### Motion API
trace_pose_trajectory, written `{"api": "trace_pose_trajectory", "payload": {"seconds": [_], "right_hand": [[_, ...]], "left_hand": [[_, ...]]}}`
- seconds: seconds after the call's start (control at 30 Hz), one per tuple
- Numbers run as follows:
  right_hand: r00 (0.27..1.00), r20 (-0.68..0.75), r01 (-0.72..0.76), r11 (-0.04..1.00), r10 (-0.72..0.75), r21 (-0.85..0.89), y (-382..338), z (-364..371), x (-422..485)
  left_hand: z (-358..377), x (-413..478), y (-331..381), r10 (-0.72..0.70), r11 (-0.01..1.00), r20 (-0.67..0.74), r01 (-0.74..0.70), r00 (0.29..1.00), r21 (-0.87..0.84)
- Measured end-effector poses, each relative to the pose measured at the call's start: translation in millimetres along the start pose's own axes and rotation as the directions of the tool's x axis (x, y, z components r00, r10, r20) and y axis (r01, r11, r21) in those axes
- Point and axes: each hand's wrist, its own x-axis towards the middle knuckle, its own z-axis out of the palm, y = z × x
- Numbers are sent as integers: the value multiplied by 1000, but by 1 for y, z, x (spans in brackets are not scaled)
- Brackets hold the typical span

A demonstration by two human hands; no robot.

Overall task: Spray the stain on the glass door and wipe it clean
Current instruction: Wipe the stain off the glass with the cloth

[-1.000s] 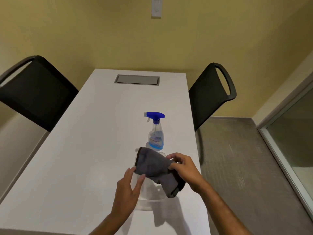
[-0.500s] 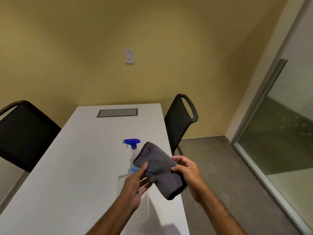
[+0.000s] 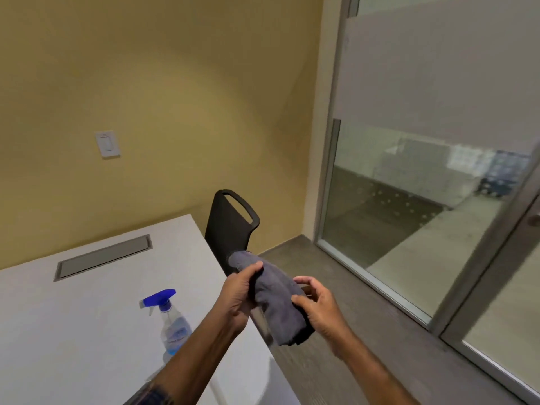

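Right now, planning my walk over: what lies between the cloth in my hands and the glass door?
In the head view, only bare grey floor lies between the cloth and the glass door.

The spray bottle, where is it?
In the head view, the spray bottle stands on the white table, lower left, just left of the left forearm.

A white tabletop (image 3: 87, 331) fills the lower left of the frame, its right edge running down toward the bottom centre. A grey rectangular hatch (image 3: 103, 256) sits flush in it near the far end. A clear spray bottle (image 3: 172, 323) with a blue trigger head stands upright on it, lower centre-left, a forearm crossing its base.
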Motion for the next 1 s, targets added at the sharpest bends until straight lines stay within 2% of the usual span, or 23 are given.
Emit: {"api": "trace_pose_trajectory", "payload": {"seconds": [0.07,0.17,0.33,0.43,0.57,0.7,0.83,0.9,1.0], "right_hand": [[998,-40,54,997,-56,-57,3,-11,-8],[990,-94,82,968,-107,-235,4,-39,-27],[979,-92,104,839,-180,-534,-7,-97,-52],[967,-160,53,769,-199,-637,-6,-134,-54],[898,-354,-8,793,-262,-609,2,-207,-60],[792,-522,-34,830,-317,-556,-1,-288,-74],[710,-650,-194,813,-270,-549,-15,-377,-97],[633,-730,-254,822,-257,-510,-12,-446,-114],[584,-774,-266,842,-247,-470,-16,-458,-117]], "left_hand": [[19,1,2,10,999,13,-11,1000,39],[59,2,-2,-16,992,73,7,997,123],[143,-7,-34,-69,975,190,26,979,222],[204,-13,-58,-94,963,255,24,962,268],[293,-28,-95,-97,954,355,-15,930,299],[388,-50,-132,-89,948,442,-60,893,311],[477,-75,-161,-88,922,544,-138,835,362],[547,-96,-191,-110,895,606,-186,788,405],[564,-103,-193,-51,853,655,-308,754,422]]}}
